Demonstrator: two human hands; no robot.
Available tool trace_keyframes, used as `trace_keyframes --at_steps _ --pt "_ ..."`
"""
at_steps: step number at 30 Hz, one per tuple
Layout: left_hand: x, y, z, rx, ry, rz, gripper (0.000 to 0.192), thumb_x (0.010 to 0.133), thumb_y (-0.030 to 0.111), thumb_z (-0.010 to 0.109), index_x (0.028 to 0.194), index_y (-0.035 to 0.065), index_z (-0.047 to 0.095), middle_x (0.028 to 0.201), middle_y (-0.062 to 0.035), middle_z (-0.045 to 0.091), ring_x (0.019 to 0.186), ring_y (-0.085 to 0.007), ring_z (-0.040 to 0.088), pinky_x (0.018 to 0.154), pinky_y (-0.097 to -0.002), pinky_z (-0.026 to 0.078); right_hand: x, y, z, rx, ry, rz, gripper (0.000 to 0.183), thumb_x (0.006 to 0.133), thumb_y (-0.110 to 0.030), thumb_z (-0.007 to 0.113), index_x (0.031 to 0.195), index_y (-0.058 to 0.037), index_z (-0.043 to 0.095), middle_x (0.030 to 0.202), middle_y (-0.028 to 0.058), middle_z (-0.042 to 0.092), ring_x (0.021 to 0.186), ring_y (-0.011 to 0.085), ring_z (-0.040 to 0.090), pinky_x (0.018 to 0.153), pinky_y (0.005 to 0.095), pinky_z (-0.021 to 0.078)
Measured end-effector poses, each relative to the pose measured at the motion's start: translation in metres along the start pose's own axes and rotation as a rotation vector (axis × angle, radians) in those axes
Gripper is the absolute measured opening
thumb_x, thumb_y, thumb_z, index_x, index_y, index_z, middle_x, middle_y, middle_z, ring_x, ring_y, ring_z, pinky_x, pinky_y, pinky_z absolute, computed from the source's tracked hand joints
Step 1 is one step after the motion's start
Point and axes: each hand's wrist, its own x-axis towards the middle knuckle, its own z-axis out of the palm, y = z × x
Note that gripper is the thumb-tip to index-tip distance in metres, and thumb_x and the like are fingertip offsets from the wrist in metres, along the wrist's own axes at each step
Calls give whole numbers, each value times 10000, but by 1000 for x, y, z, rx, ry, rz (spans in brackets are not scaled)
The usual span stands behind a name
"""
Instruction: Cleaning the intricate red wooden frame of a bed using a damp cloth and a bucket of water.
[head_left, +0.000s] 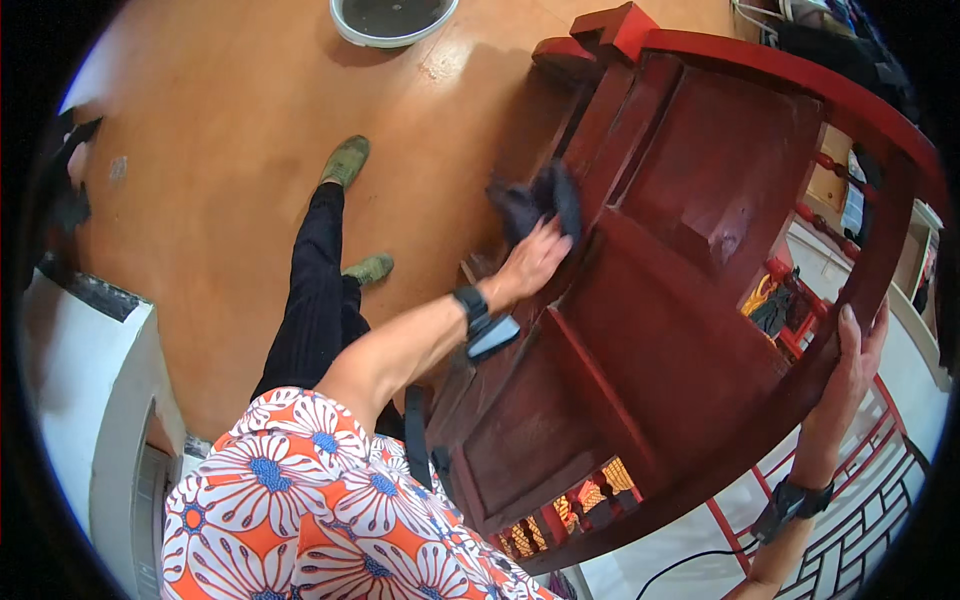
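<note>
A dark cloth (536, 199), somewhat blurred, is bunched in my left hand (529, 259), against the lower edge of a large dark red wooden panelled structure (675, 330). The structure has recessed panels, a curved outer rail and short turned spindles (829, 232). On the far right, my right hand (855, 352) grips the curved outer rail (810, 375), with the thumb on the near side and the fingers partly hidden beyond it. Dark straps with small devices are on both wrists.
A round tub of dark liquid (394, 19) stands on the orange-brown floor (217, 202) at the top. A white wall block (90, 360) is at the left. A red and black metal lattice (855, 495) and a dark cable (690, 555) lie at the lower right.
</note>
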Motion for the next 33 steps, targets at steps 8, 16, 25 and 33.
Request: trace_keyframes --at_steps 8,16,25,33 --pt "-70 12 -2 -175 238 -541 295 646 213 782 620 25 558 735 -93 625 688 -196 590 641 -344 468 21 20 -22 -42 -78 -29 582 904 -258 594 1388 -48 348 1163 114 560 996 155 622 830 248 516" --pt "86 4 -13 -782 569 -530 537 720 339 822 1023 0 537 947 -63 584 856 -156 537 745 -320 476 2 9 -3 -30 19 -2 611 898 -181 607 1420 -53 317 1181 95 544 994 166 581 882 290 467" --pt "87 -100 -16 -456 24 -1024 795 673 332 856 1282 -22 487 1092 -137 649 949 -226 634 813 -349 521 0 15 -4 -143 35 -28 587 897 -252 595 1391 -26 373 1170 100 554 1021 157 567 901 285 447" --pt "-72 -73 -5 -103 25 -768 777 667 420 770 1233 -42 505 1193 -236 590 1137 -354 554 958 -406 441 29 25 -30 -215 23 -116 517 922 -324 576 1357 -76 447 1232 106 542 1077 163 575 905 279 467"
